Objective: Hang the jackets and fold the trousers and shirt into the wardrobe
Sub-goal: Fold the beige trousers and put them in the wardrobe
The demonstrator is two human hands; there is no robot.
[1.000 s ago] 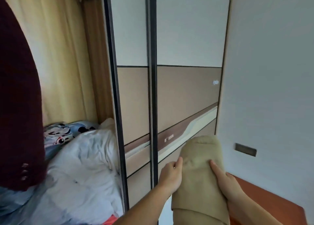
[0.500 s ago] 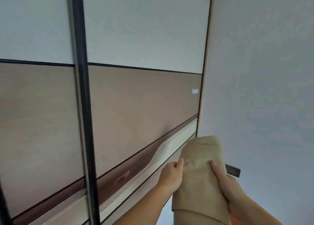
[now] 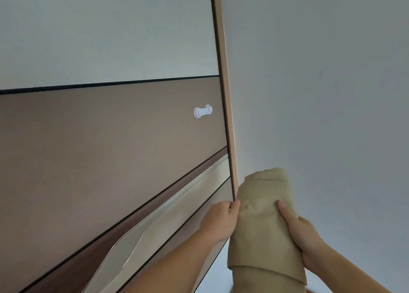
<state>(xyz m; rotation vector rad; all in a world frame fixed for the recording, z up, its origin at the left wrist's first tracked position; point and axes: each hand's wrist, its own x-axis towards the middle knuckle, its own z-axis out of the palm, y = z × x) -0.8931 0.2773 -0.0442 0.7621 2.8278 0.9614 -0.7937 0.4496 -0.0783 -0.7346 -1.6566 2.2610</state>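
A folded beige garment, probably the trousers (image 3: 265, 224), is held upright between both hands at the lower right of the head view. My left hand (image 3: 221, 220) grips its left side, thumb on the front. My right hand (image 3: 297, 229) grips the right side, thumb pressed onto the fabric. The bundle is close to the right edge of the wardrobe's sliding door (image 3: 110, 148), which is shut and fills the left half of the view. The wardrobe's inside is hidden.
A small white knob (image 3: 203, 111) sticks out of the brown door panel near its right edge. The wardrobe's beige side frame (image 3: 223, 93) runs top to bottom. A plain grey-white wall (image 3: 321, 82) fills the right side.
The view has swung right and closer to the wardrobe; bed, curtain, dark red jacket and the door's dark divider have left the frame. Both hands keep their hold on the folded garment.
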